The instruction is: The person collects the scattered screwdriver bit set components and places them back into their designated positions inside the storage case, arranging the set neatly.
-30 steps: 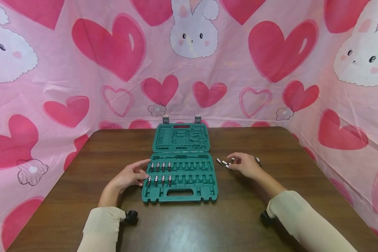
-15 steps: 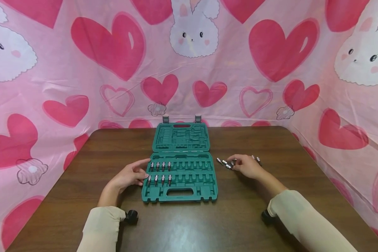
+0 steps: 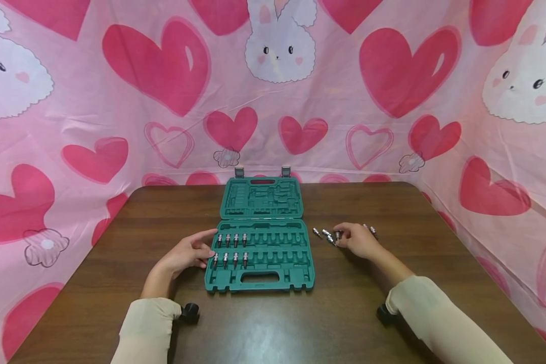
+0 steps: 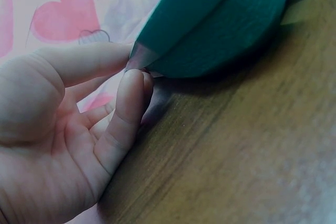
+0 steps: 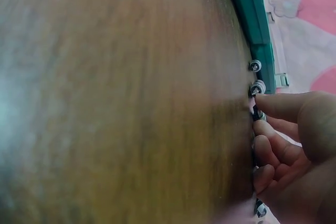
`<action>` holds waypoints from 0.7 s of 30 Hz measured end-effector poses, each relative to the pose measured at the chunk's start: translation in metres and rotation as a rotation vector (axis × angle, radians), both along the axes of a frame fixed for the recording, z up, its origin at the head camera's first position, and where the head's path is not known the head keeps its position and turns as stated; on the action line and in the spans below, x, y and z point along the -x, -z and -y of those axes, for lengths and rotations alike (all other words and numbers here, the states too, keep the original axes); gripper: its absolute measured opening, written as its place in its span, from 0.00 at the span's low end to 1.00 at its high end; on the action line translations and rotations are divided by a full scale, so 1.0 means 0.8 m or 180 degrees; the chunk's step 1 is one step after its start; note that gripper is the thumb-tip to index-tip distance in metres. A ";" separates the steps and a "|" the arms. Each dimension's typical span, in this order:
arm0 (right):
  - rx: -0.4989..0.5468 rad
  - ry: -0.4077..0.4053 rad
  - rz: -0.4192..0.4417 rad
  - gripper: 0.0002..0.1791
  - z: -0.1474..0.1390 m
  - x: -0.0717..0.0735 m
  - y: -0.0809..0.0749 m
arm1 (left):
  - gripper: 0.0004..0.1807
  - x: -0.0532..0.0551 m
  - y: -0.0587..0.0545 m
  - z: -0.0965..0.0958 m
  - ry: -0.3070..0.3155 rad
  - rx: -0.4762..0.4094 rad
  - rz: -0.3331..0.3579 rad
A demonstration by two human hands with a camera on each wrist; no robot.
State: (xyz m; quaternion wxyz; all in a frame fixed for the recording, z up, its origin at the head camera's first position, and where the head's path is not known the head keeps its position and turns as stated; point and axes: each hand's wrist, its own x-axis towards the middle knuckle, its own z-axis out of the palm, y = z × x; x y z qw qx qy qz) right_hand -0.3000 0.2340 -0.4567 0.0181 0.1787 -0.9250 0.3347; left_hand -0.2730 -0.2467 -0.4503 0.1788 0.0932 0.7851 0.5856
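A green tool case lies open on the table, with several bit sockets standing in the left part of its two rows of slots. My left hand pinches the case's left edge; in the left wrist view the thumb and fingertips meet at the green corner. To the right of the case, my right hand pinches a bit socket between thumb and fingers. Just left of those fingers lie several loose bit sockets. The right wrist view hides most of the pinched piece behind the fingertips.
More loose bit sockets lie beyond the right hand. The case lid is folded back on the brown wooden table. A pink curtain with hearts and rabbits hangs behind and at both sides.
My right hand has closed on a bit socket among the loose ones and drawn slightly right, raising it upright. The left hand and the case have stayed in place.
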 end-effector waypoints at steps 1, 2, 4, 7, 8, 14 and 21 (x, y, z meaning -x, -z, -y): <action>0.0010 0.0025 0.0018 0.18 0.000 0.000 0.000 | 0.37 0.000 0.000 0.000 -0.0008 0.0002 0.0004; 0.0011 0.0059 0.0036 0.18 0.000 0.000 0.000 | 0.37 0.000 0.000 0.000 -0.0016 0.0004 0.0009; 0.0002 0.0090 0.0054 0.18 -0.001 -0.001 0.000 | 0.36 0.000 0.000 0.000 -0.0029 0.0011 0.0016; -0.0037 0.0116 0.0031 0.18 -0.001 0.000 0.001 | 0.36 0.000 0.000 -0.001 -0.0063 0.0020 0.0039; -0.0054 0.0129 0.0017 0.18 -0.001 0.000 0.001 | 0.36 0.000 0.000 -0.001 -0.0061 0.0023 0.0038; -0.0093 0.0140 -0.0036 0.18 -0.001 0.000 0.001 | 0.35 0.000 0.000 0.000 -0.0068 0.0038 0.0040; -0.0038 0.0159 -0.0054 0.16 0.000 -0.003 0.000 | 0.35 -0.001 -0.001 0.000 -0.0043 0.0036 0.0048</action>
